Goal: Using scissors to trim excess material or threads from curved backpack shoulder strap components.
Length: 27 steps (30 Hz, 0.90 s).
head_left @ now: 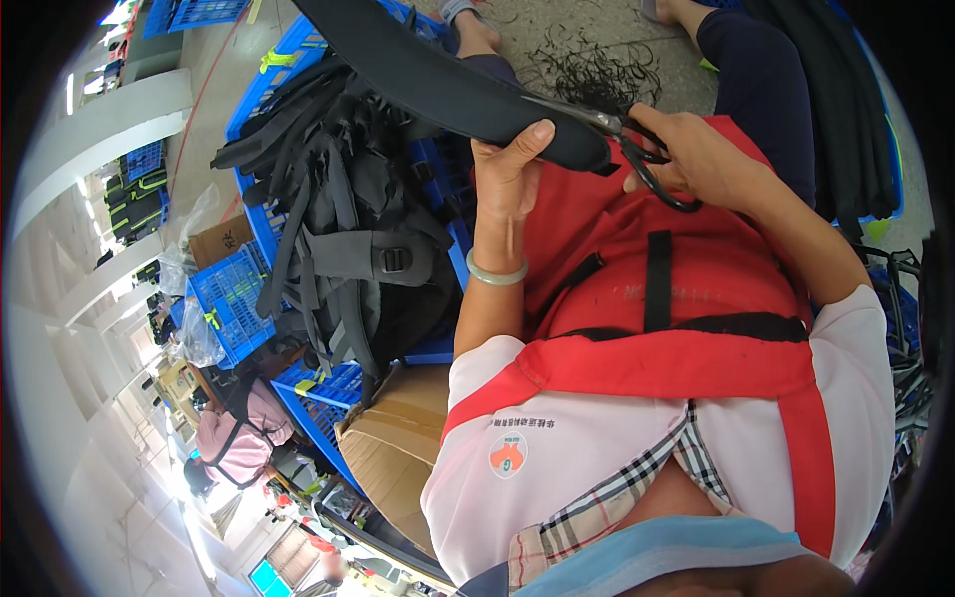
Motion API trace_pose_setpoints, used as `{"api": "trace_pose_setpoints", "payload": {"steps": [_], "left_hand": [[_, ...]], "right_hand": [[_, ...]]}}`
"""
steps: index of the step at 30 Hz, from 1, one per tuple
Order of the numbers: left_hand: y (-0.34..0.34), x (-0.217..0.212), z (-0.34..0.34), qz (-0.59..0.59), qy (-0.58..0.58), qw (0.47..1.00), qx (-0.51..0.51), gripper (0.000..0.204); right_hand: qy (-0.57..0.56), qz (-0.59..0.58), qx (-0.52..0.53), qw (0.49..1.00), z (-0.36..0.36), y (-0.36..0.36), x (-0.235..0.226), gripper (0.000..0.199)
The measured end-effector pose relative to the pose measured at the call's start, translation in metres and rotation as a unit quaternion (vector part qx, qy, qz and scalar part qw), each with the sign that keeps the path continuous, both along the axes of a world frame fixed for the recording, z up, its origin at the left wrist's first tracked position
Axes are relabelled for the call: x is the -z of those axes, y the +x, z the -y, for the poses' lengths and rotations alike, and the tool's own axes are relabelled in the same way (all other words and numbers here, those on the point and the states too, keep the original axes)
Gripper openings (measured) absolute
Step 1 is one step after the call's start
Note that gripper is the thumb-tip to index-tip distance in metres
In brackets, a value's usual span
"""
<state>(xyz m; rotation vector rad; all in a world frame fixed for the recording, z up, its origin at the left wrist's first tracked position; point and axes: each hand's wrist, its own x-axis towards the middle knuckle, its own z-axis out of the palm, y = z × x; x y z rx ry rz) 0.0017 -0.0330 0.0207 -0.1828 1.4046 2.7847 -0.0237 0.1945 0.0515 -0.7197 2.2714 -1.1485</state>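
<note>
A long, curved black padded strap (448, 85) stretches from the upper left toward my lap. My left hand (512, 164), with a pale bangle on its wrist, grips it near the rounded end, thumb on top and fingers underneath. In my right hand (701, 159) is a pair of scissors (652, 179) with black handles, my fingers in and around the loops. Its metal blades lie along the strap's edge near the rounded end; whether they cut anything is too small to tell. The red apron (637, 269) covers my lap below both hands.
On my left, a blue plastic crate (239, 114) holds a heap of black straps (338, 199), one with a buckle. Black thread scraps (592, 70) litter the floor ahead. More black padded pieces (826, 109) hang at the right. A cardboard box (393, 438) and another person (244, 438) are at lower left.
</note>
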Motion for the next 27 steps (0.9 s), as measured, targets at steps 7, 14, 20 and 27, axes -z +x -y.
{"api": "trace_pose_setpoints", "payload": {"steps": [7,14,20,27], "left_hand": [[0.002,0.009,0.005,-0.005,0.041,0.999,0.029,0.028],[-0.01,0.002,0.009,-0.003,0.028,1.0,0.005,0.029],[-0.007,0.007,0.002,-0.018,-0.004,1.0,0.005,0.028],[-0.004,0.007,0.001,-0.02,0.002,1.0,-0.004,0.027]], "right_hand": [[0.026,0.023,0.038,0.999,0.002,0.002,0.004,0.052],[-0.006,0.001,0.033,0.999,0.003,0.005,0.015,0.048],[-0.024,-0.035,0.027,0.999,0.003,0.0,0.027,0.063],[-0.011,-0.042,0.023,0.999,0.009,-0.001,0.022,0.065]]}}
